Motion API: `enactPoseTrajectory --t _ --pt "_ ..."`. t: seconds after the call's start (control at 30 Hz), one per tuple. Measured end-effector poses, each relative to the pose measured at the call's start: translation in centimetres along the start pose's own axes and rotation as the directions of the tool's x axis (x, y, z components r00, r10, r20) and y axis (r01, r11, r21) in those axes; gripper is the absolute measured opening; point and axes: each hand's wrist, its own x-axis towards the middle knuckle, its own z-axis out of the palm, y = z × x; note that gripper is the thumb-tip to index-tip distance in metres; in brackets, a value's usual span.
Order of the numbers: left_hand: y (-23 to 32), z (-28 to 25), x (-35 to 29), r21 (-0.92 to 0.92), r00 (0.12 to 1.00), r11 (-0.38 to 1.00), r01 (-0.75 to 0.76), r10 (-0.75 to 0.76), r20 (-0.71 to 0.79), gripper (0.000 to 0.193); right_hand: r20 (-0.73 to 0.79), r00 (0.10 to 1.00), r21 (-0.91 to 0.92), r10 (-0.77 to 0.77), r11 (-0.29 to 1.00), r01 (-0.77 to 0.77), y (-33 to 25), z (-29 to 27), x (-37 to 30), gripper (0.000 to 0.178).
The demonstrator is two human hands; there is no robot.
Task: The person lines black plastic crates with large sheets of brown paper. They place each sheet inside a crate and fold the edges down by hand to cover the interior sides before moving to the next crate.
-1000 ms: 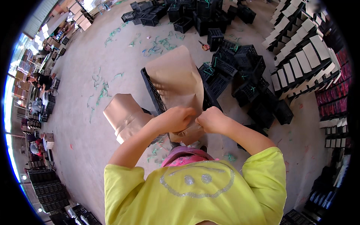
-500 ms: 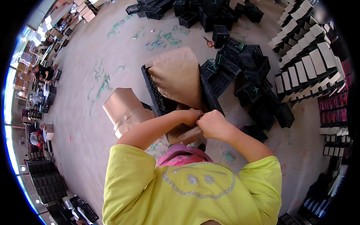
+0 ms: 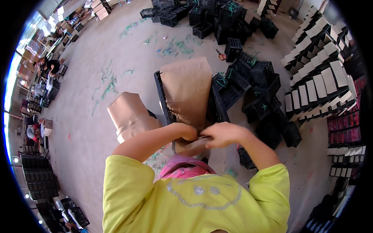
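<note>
In front of me stands a black plastic crate (image 3: 165,101) with slatted sides. A large sheet of brown paper (image 3: 186,91) lines it and rises above its far end. At the near end my left hand (image 3: 189,133) is curled closed over the paper, its fingertips mostly hidden. Close beside it, my right hand (image 3: 220,134) pinches a folded edge of the same paper, thumb below and fingers above, slightly blurred. To the left of the crate sits a stack of brown paper sheets (image 3: 132,114), bent over something dark underneath.
Black crates (image 3: 258,83) lie heaped to the right, with more piled at the far side. Orange-handled scissors (image 3: 221,55) and green strap scraps (image 3: 176,47) lie on the floor. Rows of paper-lined crates (image 3: 316,91) line the far right. People (image 3: 48,68) work along the left.
My hands, together before, have moved slightly apart and toward me at the crate's near end. The right hand has opened out from a fist to a pinch. The paper inside stands straighter.
</note>
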Motion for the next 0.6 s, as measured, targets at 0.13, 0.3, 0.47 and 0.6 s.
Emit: enactPoseTrajectory --t 0.13,0.3,0.47,0.6 --pt "-1.4 0.1 -0.1 0.189 0.995 0.977 -0.102 0.103 0.006 0.038 -0.531 0.793 0.263 0.301 0.947 -0.183 1.8 -6.9 4.2 0.042" --pt "0.1 0.6 -0.1 0.146 0.971 0.987 -0.067 0.098 -0.218 0.032 -0.391 0.780 0.663 0.489 0.738 -0.130 8.7 -8.0 8.9 0.049" --pt "1.5 0.2 -1.6 0.212 0.853 0.958 -0.195 0.273 -0.446 0.025 -0.579 0.673 0.518 0.460 0.845 -0.133 9.4 -7.4 10.0 0.042" --pt "1.4 0.2 -1.8 0.186 0.821 0.944 -0.271 0.328 -0.467 0.029 -0.697 0.618 0.300 0.364 0.931 -0.209 8.2 -7.8 10.5 0.032"
